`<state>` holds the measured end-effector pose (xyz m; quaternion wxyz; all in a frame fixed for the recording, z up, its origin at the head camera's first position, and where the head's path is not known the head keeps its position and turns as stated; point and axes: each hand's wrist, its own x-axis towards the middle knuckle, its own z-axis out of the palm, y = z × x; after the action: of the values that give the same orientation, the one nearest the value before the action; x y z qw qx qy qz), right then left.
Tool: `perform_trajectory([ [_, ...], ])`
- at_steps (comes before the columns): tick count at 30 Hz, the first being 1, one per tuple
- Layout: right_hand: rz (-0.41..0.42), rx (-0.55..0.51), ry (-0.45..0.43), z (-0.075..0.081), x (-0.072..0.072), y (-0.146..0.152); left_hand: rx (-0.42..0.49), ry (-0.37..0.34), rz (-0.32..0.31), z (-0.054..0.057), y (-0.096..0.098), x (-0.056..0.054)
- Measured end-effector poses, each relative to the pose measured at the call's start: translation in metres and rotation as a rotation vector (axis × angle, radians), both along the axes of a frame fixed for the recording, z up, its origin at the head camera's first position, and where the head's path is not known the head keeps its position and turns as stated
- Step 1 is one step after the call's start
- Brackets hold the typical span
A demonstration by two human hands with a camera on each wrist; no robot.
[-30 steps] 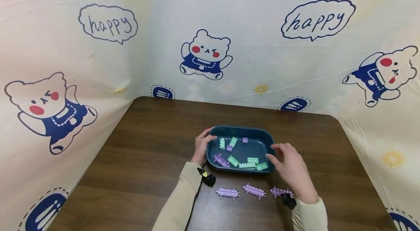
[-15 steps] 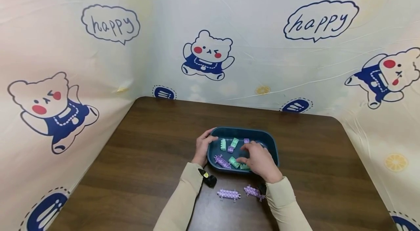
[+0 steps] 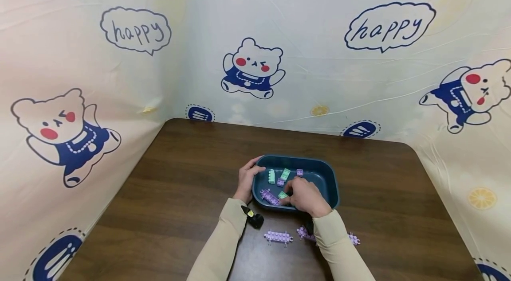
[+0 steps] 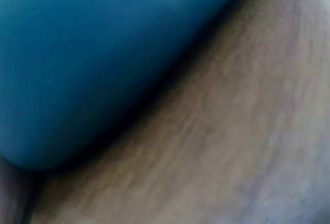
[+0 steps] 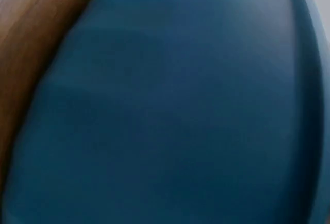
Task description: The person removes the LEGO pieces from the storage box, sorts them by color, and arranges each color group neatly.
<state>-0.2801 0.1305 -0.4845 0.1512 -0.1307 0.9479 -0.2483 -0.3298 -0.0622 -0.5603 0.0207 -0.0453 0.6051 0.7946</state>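
Note:
A dark teal tray with rounded corners sits on the table. My left hand grips its left end, the thumb over the rim. My right hand reaches down into the tray from the right, thumb and forefinger beside a green toy brick; whether they pinch it cannot be made out. A long purple toy piece lies just left of those fingertips. Farther back in the tray are two green bricks, one upright-lying brick and one slanted brick, plus small purple bricks.
In front of the tray, long purple pieces lie in a row: one at left, another partly under the right wrist, a third mostly behind the sleeve. Both wrist views are blurred, showing tray wall and tray surface. A printed curtain surrounds the table.
My right hand has moved from the tray's right rim leftward and down among the bricks. It now covers the green bricks at the front right. My left hand keeps its hold.

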Motion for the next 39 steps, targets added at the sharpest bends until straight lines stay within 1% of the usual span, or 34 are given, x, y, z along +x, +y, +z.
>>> perform_trajectory([
  [4, -0.008, -0.014, -0.009, 0.001, 0.000, 0.001, -0.004, 0.007, 0.002, 0.000, 0.000, 0.000],
  [10, -0.029, -0.002, -0.019, 0.000, -0.001, 0.002, -0.008, 0.000, 0.000, 0.001, -0.001, 0.000],
  [15, -0.044, 0.011, 0.006, 0.000, -0.002, 0.002, 0.001, -0.009, -0.001, 0.001, 0.000, -0.001],
  [24, -0.072, -0.004, 0.051, -0.001, 0.000, 0.003, 0.003, -0.015, -0.004, 0.000, 0.000, -0.001],
  [29, -0.056, 0.017, 0.087, -0.004, 0.001, 0.001, 0.013, -0.019, -0.007, 0.000, -0.001, -0.001],
  [32, -0.029, -0.014, 0.115, -0.004, 0.001, -0.005, 0.024, -0.013, -0.010, 0.000, -0.001, -0.002],
  [36, 0.044, -0.086, 0.099, -0.005, -0.001, -0.013, 0.033, -0.004, -0.011, 0.000, -0.002, -0.002],
  [39, 0.083, -0.086, 0.074, -0.006, -0.003, -0.016, 0.036, -0.004, -0.017, 0.000, -0.001, -0.002],
])
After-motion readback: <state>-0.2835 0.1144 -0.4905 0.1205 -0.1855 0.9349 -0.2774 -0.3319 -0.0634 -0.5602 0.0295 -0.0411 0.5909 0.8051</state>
